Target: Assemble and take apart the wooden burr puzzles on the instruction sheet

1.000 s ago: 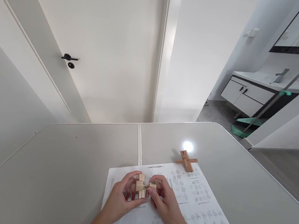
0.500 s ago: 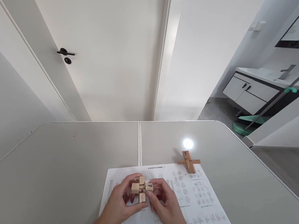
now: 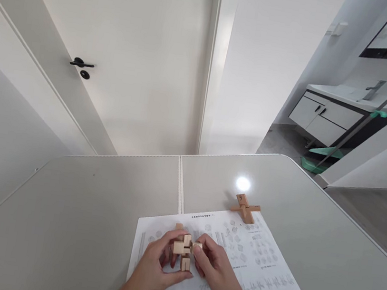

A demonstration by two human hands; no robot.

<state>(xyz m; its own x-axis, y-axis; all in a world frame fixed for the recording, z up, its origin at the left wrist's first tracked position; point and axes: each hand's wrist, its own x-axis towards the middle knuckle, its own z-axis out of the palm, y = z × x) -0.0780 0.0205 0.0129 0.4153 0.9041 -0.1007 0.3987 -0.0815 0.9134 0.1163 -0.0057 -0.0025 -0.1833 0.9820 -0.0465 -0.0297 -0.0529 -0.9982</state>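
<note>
Two bare hands meet over a white printed paper sheet [image 3: 243,278], both gripping a pale, squared wooden block puzzle [image 3: 179,247] held between them. The left hand [image 3: 153,264] curls round the puzzle's left side, thumb below the nearest block, which bears a dark mark, and fingers along the upper side, where one block end juts past them. The right hand [image 3: 214,265] pinches a small pale block at the puzzle's right between thumb and forefinger; whether that piece is locked in or loose cannot be told, nor whether the puzzle's underside touches the paper. The sheet's far edge runs just beyond the grip, its left edge passes close by the left wrist, and its right edge slants away outside the right forearm. Ahead and to the right of the grip, a reddish-brown wooden cross-shaped piece [image 3: 246,209] lies across the sheet's far right corner, well apart from the fingers. The smooth grey table [image 3: 61,217] spreads wide to the left of the hands and reaches on past the cross to a pale-trimmed far edge, giving generous room on those sides. A straight white seam [image 3: 180,186] crosses the tabletop ahead of the grip, ending at the paper.
</note>
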